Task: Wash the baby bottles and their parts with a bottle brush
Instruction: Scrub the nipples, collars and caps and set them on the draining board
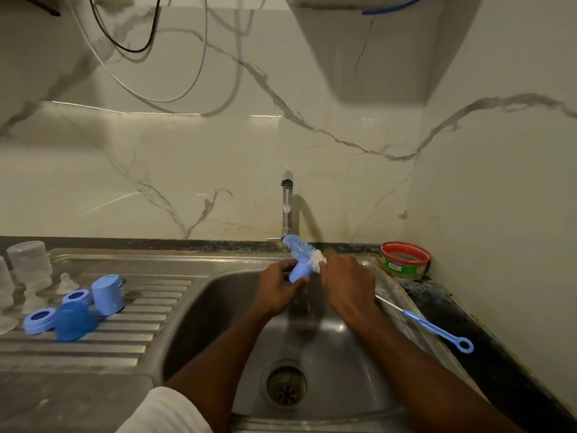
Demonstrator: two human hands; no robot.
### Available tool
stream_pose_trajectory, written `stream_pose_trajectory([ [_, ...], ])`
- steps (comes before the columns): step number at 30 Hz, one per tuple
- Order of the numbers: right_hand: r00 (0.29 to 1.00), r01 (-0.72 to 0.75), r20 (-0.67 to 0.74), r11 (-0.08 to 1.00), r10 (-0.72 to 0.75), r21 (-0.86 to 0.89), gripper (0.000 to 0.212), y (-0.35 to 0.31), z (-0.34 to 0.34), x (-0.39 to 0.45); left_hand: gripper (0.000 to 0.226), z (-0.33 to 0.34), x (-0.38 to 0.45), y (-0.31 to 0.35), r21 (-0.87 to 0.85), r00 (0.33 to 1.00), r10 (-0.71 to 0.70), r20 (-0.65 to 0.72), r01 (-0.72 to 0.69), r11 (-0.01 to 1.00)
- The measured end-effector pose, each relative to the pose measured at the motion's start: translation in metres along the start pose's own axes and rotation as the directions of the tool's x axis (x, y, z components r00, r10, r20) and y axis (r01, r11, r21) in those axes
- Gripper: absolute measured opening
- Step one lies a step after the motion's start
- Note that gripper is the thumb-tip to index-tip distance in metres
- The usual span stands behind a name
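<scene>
Over the steel sink [337, 348], my left hand [278, 289] grips the light blue handle of the bottle brush [301, 253], whose blue and white bristles point up toward the tap [287, 207]. My right hand [348, 281] touches the white bristle end with its fingertips; how they close is hidden. On the draining board [93, 354] at left lie a blue cap [107, 295], a dark blue dome lid [75, 321], two blue collar rings [39, 321], a clear teat [66, 282] and clear bottles [29, 264].
A thin blue nipple brush [434, 328] lies on the sink's right rim. A red and green tub [405, 260] stands in the back right corner on the dark counter. The marble wall rises close behind the tap. The drain [285, 385] sits in the basin's middle.
</scene>
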State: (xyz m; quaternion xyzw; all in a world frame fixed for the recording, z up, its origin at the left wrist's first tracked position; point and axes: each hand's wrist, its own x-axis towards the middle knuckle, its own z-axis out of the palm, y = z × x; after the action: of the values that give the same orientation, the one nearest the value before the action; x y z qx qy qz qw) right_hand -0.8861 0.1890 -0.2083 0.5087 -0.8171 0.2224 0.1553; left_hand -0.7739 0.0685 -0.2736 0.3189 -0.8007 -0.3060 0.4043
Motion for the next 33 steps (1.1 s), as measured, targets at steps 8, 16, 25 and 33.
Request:
stream_pose_trajectory([
  [8,0.991,0.124,0.046,0.992,-0.123,-0.012,0.026,0.002,0.004,0.0,0.056,-0.004,0.004,-0.013,-0.165,0.958,-0.256,-0.125,0.235,0.958],
  [16,0.98,0.199,0.017,0.979,-0.2,0.045,0.03,0.004,0.01,0.002,0.074,-0.001,0.007,-0.012,-0.137,0.966,-0.182,-0.182,0.158,0.978],
  [25,0.989,0.126,0.064,0.988,-0.132,0.083,0.028,0.011,0.011,0.006,0.104,-0.005,0.006,-0.012,-0.25,0.954,-0.24,-0.177,0.193,0.949],
  [33,0.998,0.042,0.054,0.998,-0.044,0.046,0.025,0.009,0.008,0.006,0.088,-0.006,0.004,-0.01,-0.237,0.955,-0.249,-0.163,0.207,0.949],
])
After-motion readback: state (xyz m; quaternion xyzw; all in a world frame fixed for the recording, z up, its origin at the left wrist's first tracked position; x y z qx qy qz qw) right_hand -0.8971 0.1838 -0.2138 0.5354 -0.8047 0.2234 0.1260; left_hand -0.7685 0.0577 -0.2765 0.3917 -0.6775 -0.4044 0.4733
